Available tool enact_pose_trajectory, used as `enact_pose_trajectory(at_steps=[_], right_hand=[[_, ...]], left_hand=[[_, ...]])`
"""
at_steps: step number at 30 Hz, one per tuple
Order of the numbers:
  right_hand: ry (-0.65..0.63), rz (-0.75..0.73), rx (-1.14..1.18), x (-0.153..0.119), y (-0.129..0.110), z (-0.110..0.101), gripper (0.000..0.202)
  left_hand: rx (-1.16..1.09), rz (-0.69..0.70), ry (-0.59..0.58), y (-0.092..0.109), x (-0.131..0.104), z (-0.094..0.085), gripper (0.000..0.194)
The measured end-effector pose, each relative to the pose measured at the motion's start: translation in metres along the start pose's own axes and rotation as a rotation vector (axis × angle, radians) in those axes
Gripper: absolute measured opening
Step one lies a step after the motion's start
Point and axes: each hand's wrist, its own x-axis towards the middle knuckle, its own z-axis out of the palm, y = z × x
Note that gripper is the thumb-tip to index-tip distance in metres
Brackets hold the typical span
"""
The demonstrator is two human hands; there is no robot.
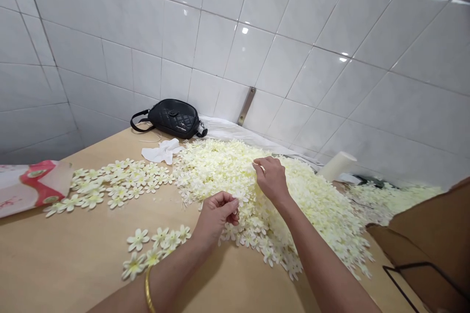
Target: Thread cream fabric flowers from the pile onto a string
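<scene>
A large heap of pale yellow-white artificial flowers (216, 164) lies on the wooden table. In front of it, my left hand (219, 212) is closed, thumb against bent fingers, with a white flower (237, 200) showing at the fingertips. My right hand (271, 178) is over the heap, its fingers curled and thumb close to the index finger; whatever lies between them is too small to tell. Several separate flowers (137, 239) lie flat on the table beside my left forearm, partly hidden by it. More loose flowers (121, 178) are spread left of the heap.
A black quilted bag (174, 118) stands by the tiled wall, with a crumpled white tissue (163, 150) before it. A red-and-white package (33, 186) lies at the left. Behind the heap is a white roll (337, 165); a brown cardboard box (433, 234) occupies the right.
</scene>
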Motion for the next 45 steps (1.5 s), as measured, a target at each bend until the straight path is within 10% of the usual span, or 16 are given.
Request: enact_pose_trajectory(at_steps=[6, 13, 23, 33, 45], right_hand=[[-0.035, 0.047, 0.148, -0.036, -0.027, -0.018, 0.019], [-0.422, 0.343, 0.581, -0.069, -0.042, -0.023, 0.026], [-0.152, 0.239, 0.303, -0.049, -0.034, -0.023, 0.023], [0.068, 0.375, 0.161, 0.012, 0.038, -0.022, 0.017], [-0.145, 0.173, 0.438, -0.091, -0.041, -0.033, 0.018]], left_hand=[[-0.007, 0.001, -0.006, 0.001, -0.003, 0.001, 0.019], [0.067, 0.008, -0.044, 0.005, -0.008, 0.005, 0.018], [0.157, 0.001, -0.070, 0.001, -0.005, 0.003, 0.017], [0.153, -0.093, 0.006, -0.009, 0.000, 0.000, 0.031], [0.096, -0.037, -0.004, 0.000, -0.005, 0.005, 0.036]])
